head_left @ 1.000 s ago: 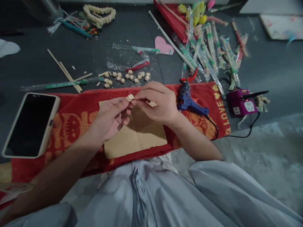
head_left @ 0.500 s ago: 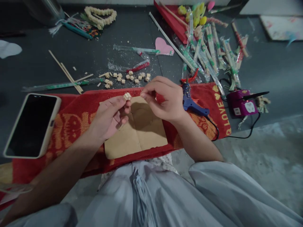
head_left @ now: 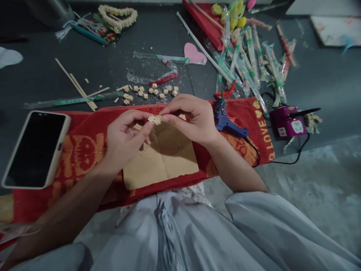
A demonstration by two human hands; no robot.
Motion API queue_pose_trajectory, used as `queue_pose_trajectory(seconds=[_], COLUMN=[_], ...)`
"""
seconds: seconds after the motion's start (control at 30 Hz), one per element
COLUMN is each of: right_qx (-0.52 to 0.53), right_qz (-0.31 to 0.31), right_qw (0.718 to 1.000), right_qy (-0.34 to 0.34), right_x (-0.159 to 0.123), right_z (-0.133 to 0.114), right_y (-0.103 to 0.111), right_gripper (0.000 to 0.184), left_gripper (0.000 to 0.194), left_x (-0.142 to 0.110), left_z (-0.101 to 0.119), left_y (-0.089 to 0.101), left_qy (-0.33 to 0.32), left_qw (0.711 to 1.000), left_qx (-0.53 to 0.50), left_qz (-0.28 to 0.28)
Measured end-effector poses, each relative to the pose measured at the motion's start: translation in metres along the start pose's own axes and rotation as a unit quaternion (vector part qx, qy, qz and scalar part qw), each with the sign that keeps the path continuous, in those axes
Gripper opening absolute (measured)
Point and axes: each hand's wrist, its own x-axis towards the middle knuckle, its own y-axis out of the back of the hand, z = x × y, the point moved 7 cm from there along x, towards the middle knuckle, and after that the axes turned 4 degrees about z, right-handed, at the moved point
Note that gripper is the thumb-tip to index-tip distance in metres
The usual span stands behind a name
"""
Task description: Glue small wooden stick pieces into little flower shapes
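Between my two hands is a small cluster of short wooden stick pieces (head_left: 155, 120), pale and bumpy. My left hand (head_left: 128, 131) pinches its left side between thumb and fingers. From the right, the thumb and fingertips of my right hand (head_left: 191, 116) close on the same cluster. Both hands are above a creased brown sheet (head_left: 160, 169), which lies on a red towel (head_left: 237, 145) with orange patterns. Beyond the hands, several similar small wooden clusters (head_left: 153, 90) lie on the dark table.
A blue glue gun (head_left: 229, 126) rests on the towel at right, its cord near a purple power box (head_left: 287, 122). At left lies a phone (head_left: 35, 150). Wrapped chopsticks (head_left: 248, 56), a pink paper heart (head_left: 194, 54) and a wooden heart frame (head_left: 118, 19) are farther back.
My right hand has moved left and taken hold of the cluster's right side. My left hand has turned the cluster, which shifted slightly right and down.
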Motion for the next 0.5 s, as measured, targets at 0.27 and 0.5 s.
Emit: queue_pose_trajectory(seconds=[0.27,0.5], right_qx=[-0.045,-0.382], right_qz=[0.013,0.116], right_qw=[0.999,0.907], right_qy=[-0.019,-0.132], right_x=[0.003,0.009], right_z=[-0.001,0.027], right_y=[0.011,0.083], right_gripper=[0.024,0.018], left_gripper=[0.014,0.009], left_x=[-0.004,-0.011], left_z=[0.015,0.042], left_y=[0.002,0.001], left_qy=[-0.128,-0.309], left_qw=[0.988,0.926], left_qx=[0.083,0.214], left_qz=[0.015,0.045])
